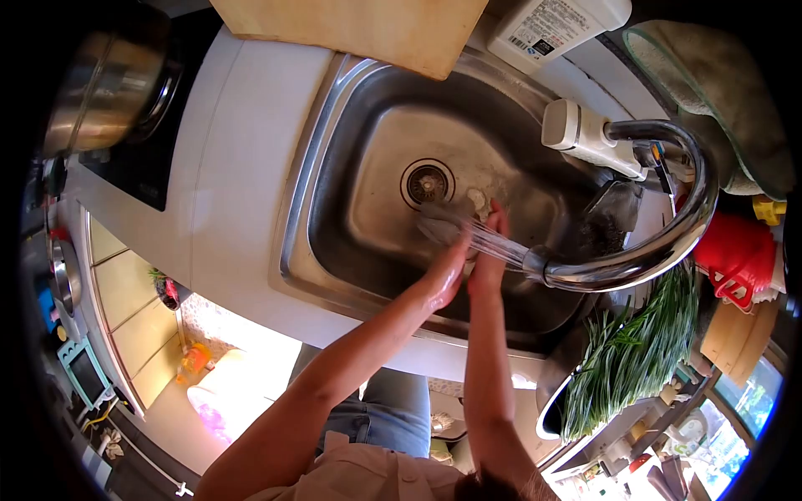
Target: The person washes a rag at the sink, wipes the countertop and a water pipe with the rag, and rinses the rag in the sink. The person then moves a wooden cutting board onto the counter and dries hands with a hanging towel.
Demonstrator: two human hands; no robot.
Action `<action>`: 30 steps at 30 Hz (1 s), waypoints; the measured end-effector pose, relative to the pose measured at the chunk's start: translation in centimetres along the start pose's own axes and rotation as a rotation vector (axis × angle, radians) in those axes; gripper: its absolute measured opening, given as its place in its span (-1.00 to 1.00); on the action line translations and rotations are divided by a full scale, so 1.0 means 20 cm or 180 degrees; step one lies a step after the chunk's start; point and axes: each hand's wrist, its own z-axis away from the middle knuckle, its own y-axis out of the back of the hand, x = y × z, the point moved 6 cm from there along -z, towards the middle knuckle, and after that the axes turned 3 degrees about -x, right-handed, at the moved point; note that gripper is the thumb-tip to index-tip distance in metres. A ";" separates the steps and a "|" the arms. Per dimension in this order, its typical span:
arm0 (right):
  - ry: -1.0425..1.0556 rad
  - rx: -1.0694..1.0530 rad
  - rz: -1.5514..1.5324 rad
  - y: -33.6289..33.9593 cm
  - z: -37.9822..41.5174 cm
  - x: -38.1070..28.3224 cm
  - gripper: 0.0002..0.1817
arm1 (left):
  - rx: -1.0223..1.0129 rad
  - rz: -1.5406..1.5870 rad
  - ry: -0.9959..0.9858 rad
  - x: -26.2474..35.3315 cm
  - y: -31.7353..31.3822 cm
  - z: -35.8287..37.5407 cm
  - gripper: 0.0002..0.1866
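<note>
Under the running water of the chrome faucet (660, 267), my two hands are close together over the metal sink (380, 188). A blurred grey, soft-looking thing (443, 222) projects from my left hand (453, 260), whose fingers close around it; I cannot tell its kind. Right beside it is my right hand (491, 244), fingers stretched upward at the edge of the stream. Water partly covers both palms. The round drain (428, 182) lies just beyond the grey thing, and small pale bits (477, 199) are on the sink floor near my right fingertips.
Long green leafy stalks (631, 355) fill a bowl at the right. A wooden board (359, 29) overhangs the sink's far edge beside a white bottle (547, 37). A dark scraper-like piece (614, 204) rests by the faucet. On the left, a steel pot (104, 92) stands on the black stove.
</note>
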 end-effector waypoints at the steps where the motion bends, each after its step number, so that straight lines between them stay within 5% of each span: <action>1: 0.0480 -0.0081 0.0145 -0.04 0.11 -0.01 -0.60 | -0.0046 0.0072 0.0246 0.00 0.04 -0.04 -0.29; 3: 0.0688 0.0230 0.0917 -0.07 0.25 -0.01 -0.66 | -0.0131 0.0234 0.0231 0.00 0.04 -0.09 -0.27; 9: 0.0297 -0.0218 0.0359 -0.03 0.09 -0.03 -0.64 | 0.0504 -0.0190 -0.0608 0.08 -0.07 0.03 -0.49; 12: -0.0051 0.0035 -0.0075 0.02 0.09 0.02 -0.74 | 0.0265 0.0562 0.0089 0.10 -0.10 -0.01 -0.68; 15: 0.0464 0.0141 0.0577 0.05 0.17 -0.08 -0.79 | -0.0315 0.1334 0.0604 -0.01 -0.01 -0.18 -0.79; 16: 0.0746 0.0155 0.0824 0.04 0.20 -0.15 -0.80 | 0.0249 0.1212 0.0546 0.00 0.03 -0.18 -0.81; 19: 0.0985 -0.0098 0.1505 0.11 0.27 -0.16 -0.78 | -0.0381 0.1079 -0.0071 0.00 0.11 -0.31 -0.82; 25: 0.1263 -0.0162 0.1913 0.10 0.39 -0.32 -0.69 | -0.0036 0.0833 0.0702 0.07 0.03 -0.36 -0.80; 28: 0.1293 -0.0177 0.1943 0.10 0.40 -0.32 -0.70 | -0.0321 0.0835 0.0717 0.05 0.08 -0.44 -0.74; 30: 0.1513 -0.0175 0.2047 0.10 0.39 -0.33 -0.72 | 0.0066 0.1060 0.0704 0.04 0.12 -0.43 -0.71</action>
